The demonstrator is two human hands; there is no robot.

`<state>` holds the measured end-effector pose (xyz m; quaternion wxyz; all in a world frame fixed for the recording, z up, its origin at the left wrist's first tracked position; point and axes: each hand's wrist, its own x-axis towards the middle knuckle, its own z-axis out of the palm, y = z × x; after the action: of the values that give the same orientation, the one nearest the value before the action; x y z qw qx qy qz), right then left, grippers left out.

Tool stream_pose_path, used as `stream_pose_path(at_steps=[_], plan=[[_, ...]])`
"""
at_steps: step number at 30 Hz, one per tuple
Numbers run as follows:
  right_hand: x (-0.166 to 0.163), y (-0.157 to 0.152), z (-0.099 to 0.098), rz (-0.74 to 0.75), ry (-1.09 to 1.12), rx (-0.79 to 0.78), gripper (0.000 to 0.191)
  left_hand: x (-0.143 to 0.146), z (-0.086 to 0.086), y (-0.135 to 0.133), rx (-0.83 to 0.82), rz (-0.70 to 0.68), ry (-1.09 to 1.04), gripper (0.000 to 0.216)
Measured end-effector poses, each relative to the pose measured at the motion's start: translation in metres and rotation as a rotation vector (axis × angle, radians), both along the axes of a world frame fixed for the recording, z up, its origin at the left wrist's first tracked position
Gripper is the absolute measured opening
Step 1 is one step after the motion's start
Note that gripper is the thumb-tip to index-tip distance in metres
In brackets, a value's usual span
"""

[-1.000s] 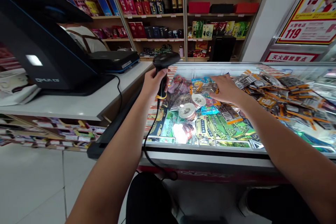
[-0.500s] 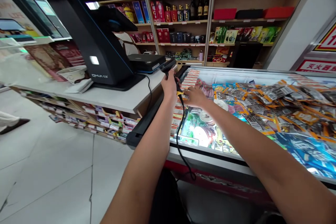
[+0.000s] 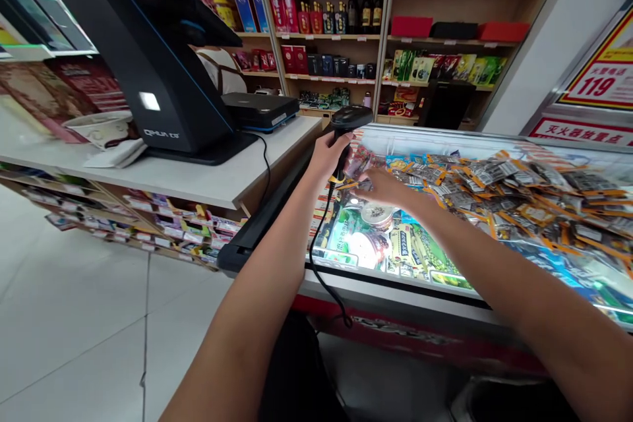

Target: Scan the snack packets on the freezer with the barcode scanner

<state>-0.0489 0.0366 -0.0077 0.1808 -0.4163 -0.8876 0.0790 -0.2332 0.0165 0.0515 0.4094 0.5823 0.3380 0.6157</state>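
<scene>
My left hand is wrapped round the handle of a black barcode scanner, whose head stands up above the fist. A black cable hangs from the base of the handle. Close beside it, my right hand pinches a small orange-edged packet, seen nearly edge-on and mostly hidden by the fingers. Both hands are above the glass top of a lit chest freezer. A pile of orange-edged packets lies on the glass to the right.
On the left, a white counter bears a black checkout terminal, a flat black device and a patterned bowl. Shelves of bottles and boxes line the back. Inside the freezer are round tubs and bagged goods.
The scanner has risen and its head now shows clearly above my left hand. My right hand is still close by, with the packet showing more. The whole view has shifted a little.
</scene>
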Motion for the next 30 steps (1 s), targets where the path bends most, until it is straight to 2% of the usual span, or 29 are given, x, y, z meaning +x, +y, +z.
stream_pose_path(at_steps=[4, 7, 9, 12, 15, 20, 23, 26, 30], plan=[[-0.029, -0.013, -0.01, -0.22, 0.054, 0.022, 0.087, 0.003, 0.001, -0.003, 0.027, -0.022, -0.015, 0.031], [-0.062, -0.013, -0.016, -0.365, 0.067, 0.018, 0.083, 0.0, 0.001, -0.003, -0.002, -0.017, -0.027, 0.032], [-0.076, -0.01, -0.017, -0.37, 0.076, -0.014, 0.072, -0.002, 0.0, -0.003, -0.013, -0.025, -0.016, 0.032], [-0.076, -0.007, -0.013, -0.272, 0.058, -0.07, 0.064, -0.002, -0.002, -0.004, 0.004, -0.041, 0.006, 0.033], [-0.048, -0.013, -0.003, -0.132, -0.025, -0.007, 0.064, 0.0, -0.003, -0.004, 0.019, -0.067, 0.036, 0.033], [0.034, -0.031, 0.018, -0.025, -0.192, 0.27, 0.072, 0.009, -0.001, -0.008, 0.079, -0.134, 0.15, 0.03], [0.089, -0.035, 0.026, -0.069, -0.221, 0.378, 0.067, 0.016, 0.003, -0.014, 0.183, -0.186, 0.345, 0.03], [0.138, -0.033, 0.029, -0.159, -0.181, 0.424, 0.064, 0.025, 0.006, -0.022, 0.216, -0.25, 0.602, 0.029], [0.178, -0.029, 0.035, -0.231, -0.122, 0.454, 0.061, 0.036, 0.005, -0.024, 0.331, -0.255, 0.913, 0.026]])
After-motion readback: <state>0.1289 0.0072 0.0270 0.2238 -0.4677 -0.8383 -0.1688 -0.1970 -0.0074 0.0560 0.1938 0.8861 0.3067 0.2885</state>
